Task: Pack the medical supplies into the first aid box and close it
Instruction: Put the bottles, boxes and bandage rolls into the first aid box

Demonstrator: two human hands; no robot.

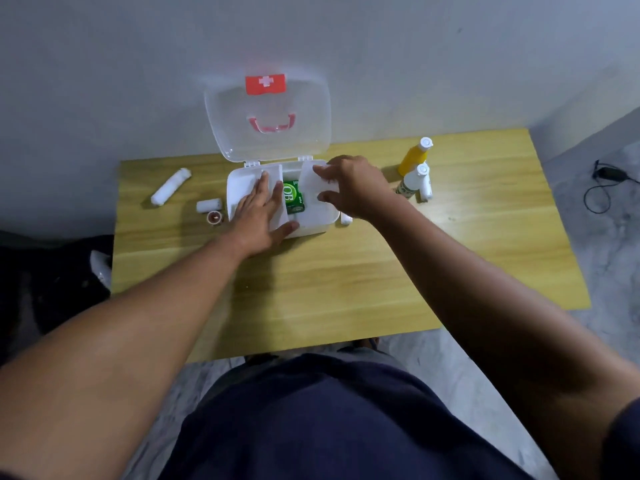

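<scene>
The white first aid box (313, 227) stands at the far middle of the table, its clear lid (266, 119) up against the wall. Two white inner flaps lie over the box with a gap between them, where a green packet (293, 199) shows. My left hand (261, 213) lies flat on the left flap (246, 183), fingers spread. My right hand (349, 187) pinches the right flap (311, 202) between thumb and fingers. A long white bandage roll (170, 187), a short white roll (209, 206) and a small brown-capped jar (214, 217) lie left of the box.
A yellow bottle (414, 157) and white bottles (414, 183) stand to the right of the box on the wooden table (346, 271). A small white item (345, 219) lies by the box's right corner. A black cable (604, 181) lies on the floor at right.
</scene>
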